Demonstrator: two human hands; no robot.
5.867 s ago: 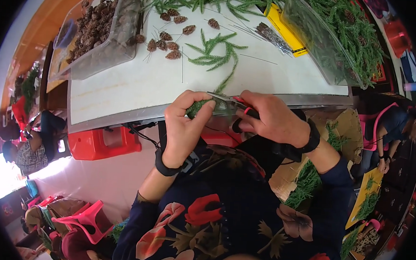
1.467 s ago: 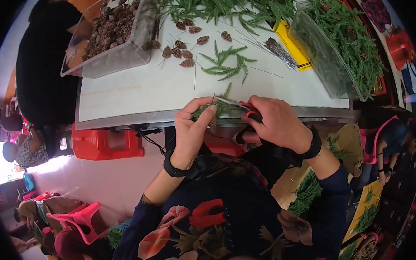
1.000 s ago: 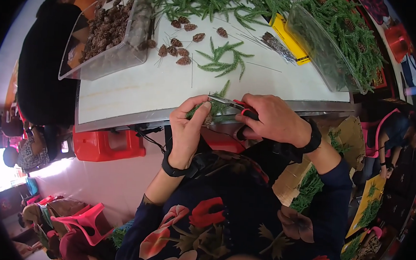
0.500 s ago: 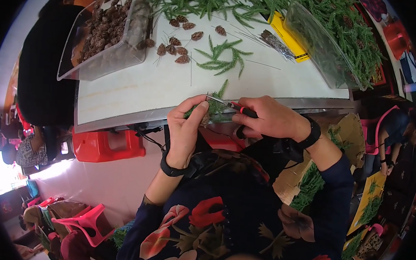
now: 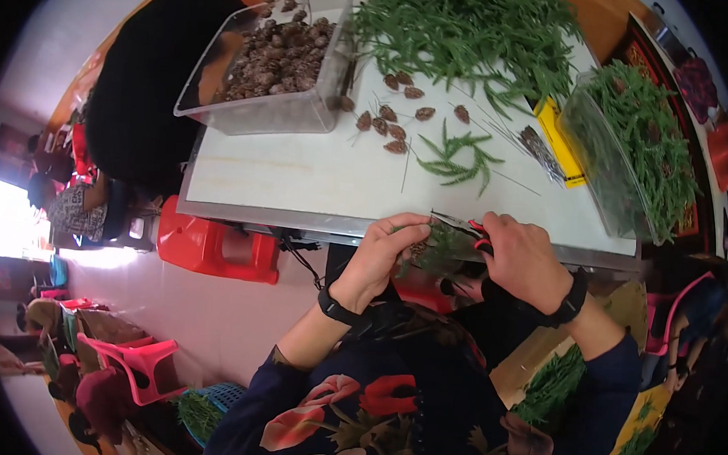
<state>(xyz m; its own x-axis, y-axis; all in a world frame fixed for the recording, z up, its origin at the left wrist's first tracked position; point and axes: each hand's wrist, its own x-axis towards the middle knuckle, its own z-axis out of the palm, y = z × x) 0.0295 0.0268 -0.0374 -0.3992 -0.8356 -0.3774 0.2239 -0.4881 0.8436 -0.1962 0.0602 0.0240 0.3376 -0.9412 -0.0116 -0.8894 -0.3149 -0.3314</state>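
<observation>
White table, viewed from above; a person in black at its far left corner. Clear bin of brown cones; loose cones and green sprigs mid-table; green heap; second bin of greenery, right. Left hand, at near table edge: fingers curled, pinching a small green bundle. Right hand: fingers closed around red-handled pliers, tips touching the bundle.
</observation>
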